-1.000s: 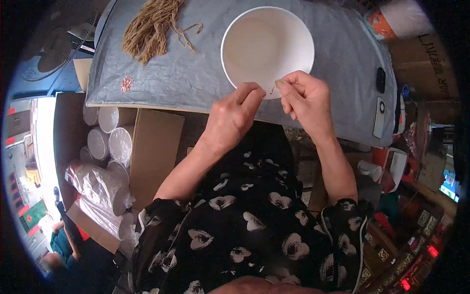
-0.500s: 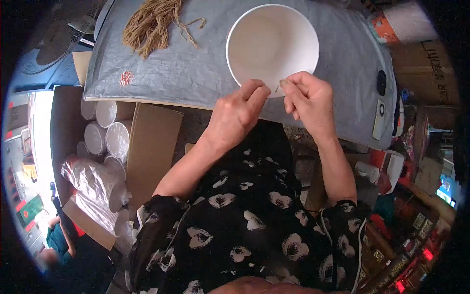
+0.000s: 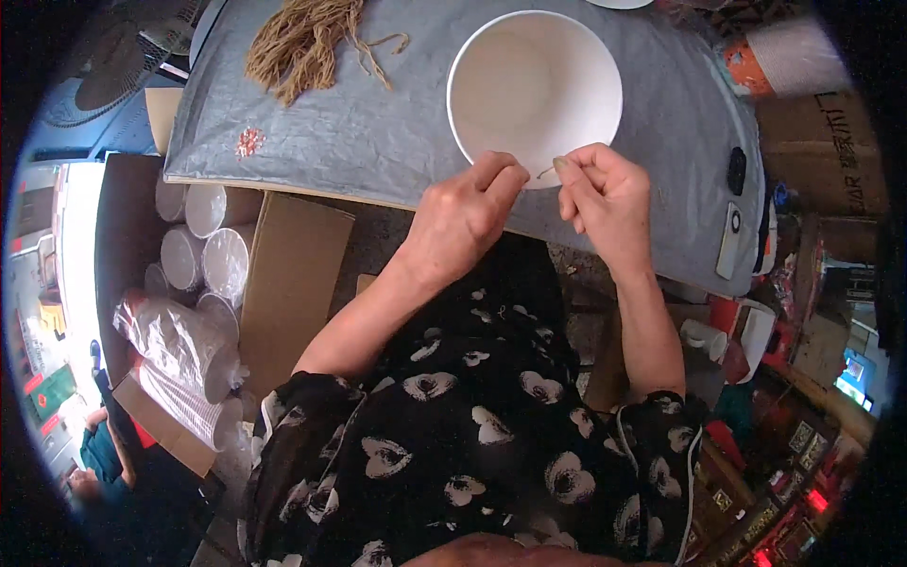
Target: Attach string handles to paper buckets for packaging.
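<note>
Both hands, left hand (image 3: 465, 215) and right hand (image 3: 605, 194), are pinching a thin cord (image 3: 545, 173) (best kept taut) against the white paper bowl (image 3: 534, 87) rim.

Both hands meet ahead: left (image 3: 470, 213) curled, right (image 3: 605, 189) seemingly pinching, forearms bare.

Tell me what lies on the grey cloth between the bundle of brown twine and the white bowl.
In the head view, nothing lies between the bundle of brown twine and the white bowl: only bare, wrinkled grey cloth, with one loose strand curling off the bundle toward the bowl.
</note>
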### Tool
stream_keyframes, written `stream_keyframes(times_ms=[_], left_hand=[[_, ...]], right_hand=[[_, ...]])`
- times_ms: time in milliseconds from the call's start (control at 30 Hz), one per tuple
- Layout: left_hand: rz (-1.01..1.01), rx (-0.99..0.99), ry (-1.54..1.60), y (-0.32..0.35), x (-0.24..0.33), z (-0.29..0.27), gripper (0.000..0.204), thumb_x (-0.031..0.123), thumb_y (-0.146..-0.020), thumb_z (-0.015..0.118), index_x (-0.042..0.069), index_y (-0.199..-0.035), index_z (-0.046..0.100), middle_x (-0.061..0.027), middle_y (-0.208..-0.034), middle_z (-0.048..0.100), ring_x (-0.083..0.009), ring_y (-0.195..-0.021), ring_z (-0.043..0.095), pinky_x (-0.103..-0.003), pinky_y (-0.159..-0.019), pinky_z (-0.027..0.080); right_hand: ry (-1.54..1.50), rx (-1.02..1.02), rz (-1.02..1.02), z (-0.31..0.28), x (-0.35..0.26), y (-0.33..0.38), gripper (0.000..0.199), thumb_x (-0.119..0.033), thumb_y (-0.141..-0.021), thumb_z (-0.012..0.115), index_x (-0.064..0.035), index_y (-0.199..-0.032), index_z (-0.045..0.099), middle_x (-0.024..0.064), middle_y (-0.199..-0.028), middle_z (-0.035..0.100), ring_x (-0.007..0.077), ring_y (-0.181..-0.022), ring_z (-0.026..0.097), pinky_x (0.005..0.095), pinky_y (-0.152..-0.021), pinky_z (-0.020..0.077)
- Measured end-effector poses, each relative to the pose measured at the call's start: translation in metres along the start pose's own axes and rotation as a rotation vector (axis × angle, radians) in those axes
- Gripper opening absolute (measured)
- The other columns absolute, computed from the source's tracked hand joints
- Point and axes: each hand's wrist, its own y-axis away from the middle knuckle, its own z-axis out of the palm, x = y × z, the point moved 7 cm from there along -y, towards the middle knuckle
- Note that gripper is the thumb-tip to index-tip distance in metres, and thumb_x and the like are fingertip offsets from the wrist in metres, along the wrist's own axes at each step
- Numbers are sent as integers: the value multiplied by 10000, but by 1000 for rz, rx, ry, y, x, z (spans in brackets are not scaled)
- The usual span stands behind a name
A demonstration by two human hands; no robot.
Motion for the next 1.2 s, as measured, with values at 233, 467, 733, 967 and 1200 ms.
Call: stream_keyframes(times_ms=[233,467,733,967,1200], left_hand=[[-7,-14,-23,-1,1,-1,182,11,-841,613,50,-1018,602,-87,-1030,628,-314,-752,679,-411,-619,574],[-3,-16,-58,-2,1,-1,232,6,-812,617,67,-1036,620,-67,-1028,631,-297,-760,682,-400,-619,576],[-29,-172,-129,-16,2,0,327,-15,-810,608,148,-1087,672,-44,-1031,633,-300,-778,693,-399,-625,586],[-48,-172,-219,-39,-6,-14,322,3,-817,610,157,-1094,668,-53,-1032,634,-314,-780,697,-422,-630,586],[-15,-107,-188,-54,-7,-16,273,20,-836,572,134,-1073,646,-87,-959,636,-348,-725,688,-451,-599,575]], right_hand=[[41,-1,7,-1,-3,2,140,-102,-965,619,-7,-863,610,-5,-591,593,28,-496,482,211,-448,350],[105,-23,21,6,-7,0,135,-88,-956,622,6,-860,609,-1,-601,600,39,-515,515,221,-469,388],[237,-83,-86,6,-10,-7,198,-142,-975,598,16,-1077,661,34,-663,655,63,-499,535,230,-464,407],[-113,-26,-82,-13,-13,-1,246,-183,-988,598,-13,-1158,648,57,-796,688,33,-512,504,189,-463,392],[124,189,-207,3,22,2,236,-69,-892,727,10,-1113,703,-27,-812,642,27,-671,522,189,-602,440]])
